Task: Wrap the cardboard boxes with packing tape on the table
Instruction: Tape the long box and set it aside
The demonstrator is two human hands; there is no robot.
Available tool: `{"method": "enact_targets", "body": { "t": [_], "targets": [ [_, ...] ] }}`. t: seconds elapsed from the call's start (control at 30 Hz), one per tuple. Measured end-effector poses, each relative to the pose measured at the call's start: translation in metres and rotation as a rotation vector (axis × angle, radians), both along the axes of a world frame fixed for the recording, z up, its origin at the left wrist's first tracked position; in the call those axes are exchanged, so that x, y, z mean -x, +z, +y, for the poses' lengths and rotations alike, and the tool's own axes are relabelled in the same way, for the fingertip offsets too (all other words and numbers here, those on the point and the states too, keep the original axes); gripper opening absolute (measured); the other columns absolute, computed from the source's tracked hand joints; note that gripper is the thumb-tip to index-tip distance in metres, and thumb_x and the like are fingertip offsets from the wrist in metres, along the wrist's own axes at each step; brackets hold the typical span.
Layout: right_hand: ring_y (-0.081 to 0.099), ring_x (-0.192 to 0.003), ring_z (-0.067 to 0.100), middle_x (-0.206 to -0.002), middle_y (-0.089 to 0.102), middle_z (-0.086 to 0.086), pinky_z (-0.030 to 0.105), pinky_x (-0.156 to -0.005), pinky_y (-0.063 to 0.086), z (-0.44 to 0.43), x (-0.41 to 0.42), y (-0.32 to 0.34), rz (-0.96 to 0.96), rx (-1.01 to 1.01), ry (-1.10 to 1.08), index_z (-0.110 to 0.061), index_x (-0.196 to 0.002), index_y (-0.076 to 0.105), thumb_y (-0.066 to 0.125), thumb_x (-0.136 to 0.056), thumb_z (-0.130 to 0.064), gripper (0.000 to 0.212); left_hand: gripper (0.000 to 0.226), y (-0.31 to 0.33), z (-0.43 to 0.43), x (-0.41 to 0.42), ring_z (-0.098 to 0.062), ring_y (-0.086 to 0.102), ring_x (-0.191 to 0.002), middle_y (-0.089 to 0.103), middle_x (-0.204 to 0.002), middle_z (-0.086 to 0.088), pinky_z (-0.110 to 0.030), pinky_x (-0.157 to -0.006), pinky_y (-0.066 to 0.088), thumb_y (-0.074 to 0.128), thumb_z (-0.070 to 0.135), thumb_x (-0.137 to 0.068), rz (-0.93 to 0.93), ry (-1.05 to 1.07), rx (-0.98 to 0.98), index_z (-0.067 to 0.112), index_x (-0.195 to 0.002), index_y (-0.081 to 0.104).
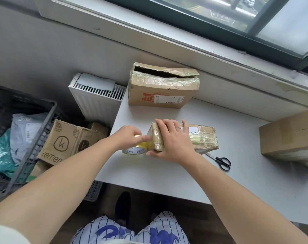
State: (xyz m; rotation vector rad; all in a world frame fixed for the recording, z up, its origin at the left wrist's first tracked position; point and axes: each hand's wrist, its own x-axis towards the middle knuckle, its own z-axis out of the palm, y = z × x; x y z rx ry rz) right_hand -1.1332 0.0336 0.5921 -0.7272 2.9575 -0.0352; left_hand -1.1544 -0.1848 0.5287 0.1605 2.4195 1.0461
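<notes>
Step in hand: laying tape onto the left end of the small box (193, 138), which lies at frame centre on the pale grey table (167, 173).

Right hand (172, 140) lies flat and spread over the box's left end, fingers reaching across the top, thumb low against the near side; it pins the box down. A ring shows on one finger. Left hand (130, 136) is closed around the tape roll (135, 148), held just beside the box end, forefinger extended toward the cardboard. A short yellowish strip of tape spans from roll to box.

Judgement: the next move calls for pulling the roll around the end face under tension while the right hand keeps the box from sliding, then pressing the strip flat. Scissors (220, 161), black-handled, lie close to the right of the box for the cut.

Materials: brown corrugated cardboard, already banded in wrinkled, glossy tape. The roll has a white printed core. A larger box (160, 88) at upper centre has a torn, gaping top; another plain box (290, 138) sits at the right edge.
</notes>
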Motion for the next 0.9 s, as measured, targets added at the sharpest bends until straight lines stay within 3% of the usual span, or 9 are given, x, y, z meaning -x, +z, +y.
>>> {"method": "enact_targets", "body": {
  "t": [0.2, 0.33, 0.43, 0.57, 0.7, 0.83, 0.9],
  "targets": [
    [0.043, -0.134, 0.028, -0.141, 0.045, 0.0, 0.066, -0.115, 0.021, -0.003, 0.008, 0.002, -0.024, -0.02, -0.002, -0.022, -0.151, 0.032, 0.062, -0.058, -0.086, 0.116, 0.066, 0.004, 0.0, 0.011, -0.017, 0.034, -0.055, 0.036, -0.056, 0.002, -0.034, -0.057, 0.028, 0.063, 0.073, -0.086, -0.066, -0.013, -0.029, 0.016, -0.058, 0.044],
    [0.045, -0.127, 0.025, -0.133, 0.048, -0.004, 0.06, -0.111, 0.028, -0.001, 0.019, 0.016, -0.106, 0.039, 0.005, -0.028, -0.145, 0.036, 0.068, -0.053, -0.083, 0.112, 0.069, 0.011, -0.003, 0.004, -0.015, 0.025, -0.051, 0.026, -0.054, 0.006, -0.033, -0.055, 0.021, 0.065, 0.074, -0.083, -0.137, 0.05, -0.104, 0.022, -0.056, 0.029],
    [0.044, -0.125, 0.02, -0.131, 0.047, -0.008, 0.05, -0.11, 0.031, 0.02, 0.03, 0.042, -0.194, 0.22, -0.023, -0.03, -0.144, 0.039, 0.074, -0.052, -0.08, 0.111, 0.067, 0.035, -0.019, -0.003, -0.018, 0.034, -0.056, 0.034, -0.058, -0.002, -0.034, -0.063, 0.028, 0.063, 0.077, -0.079, -0.111, 0.163, -0.341, 0.021, -0.056, 0.036],
    [0.047, -0.125, 0.008, -0.13, 0.049, -0.013, 0.034, -0.108, 0.041, 0.046, 0.036, 0.075, -0.259, 0.63, -0.088, -0.027, -0.143, 0.043, 0.096, -0.056, -0.051, 0.105, 0.065, 0.104, -0.034, 0.012, -0.02, 0.044, -0.061, 0.045, -0.065, -0.014, -0.025, -0.066, 0.039, 0.061, 0.064, -0.086, 0.065, 0.124, -0.566, 0.003, -0.067, 0.052],
    [0.055, -0.123, 0.008, -0.128, 0.059, -0.014, 0.03, -0.102, 0.048, 0.063, 0.027, 0.082, -0.321, 0.932, -0.256, -0.037, -0.134, 0.045, 0.094, -0.054, -0.052, 0.096, 0.065, 0.162, -0.039, 0.03, -0.015, 0.049, -0.061, 0.046, -0.067, -0.01, -0.022, -0.06, 0.043, 0.067, 0.062, -0.08, 0.169, 0.016, -0.486, -0.002, -0.073, 0.056],
    [0.057, -0.12, 0.007, -0.126, 0.061, -0.014, 0.036, -0.104, 0.05, 0.089, 0.016, 0.072, -0.369, 0.951, -0.305, -0.034, -0.135, 0.046, 0.096, -0.054, -0.048, 0.096, 0.05, 0.171, -0.04, 0.037, -0.008, 0.048, -0.054, 0.05, -0.058, 0.004, -0.027, -0.056, 0.038, 0.075, 0.059, -0.084, 0.203, -0.038, -0.185, 0.014, -0.066, 0.062],
    [0.058, -0.121, 0.009, -0.125, 0.063, -0.013, 0.04, -0.104, 0.051, 0.101, 0.012, 0.066, -0.374, 0.979, -0.346, -0.035, -0.135, 0.047, 0.096, -0.054, -0.048, 0.096, 0.047, 0.166, -0.032, 0.039, -0.007, 0.049, -0.053, 0.053, -0.057, 0.003, -0.028, -0.056, 0.038, 0.073, 0.054, -0.086, 0.237, -0.044, -0.084, 0.013, -0.067, 0.064]
  ]
}}
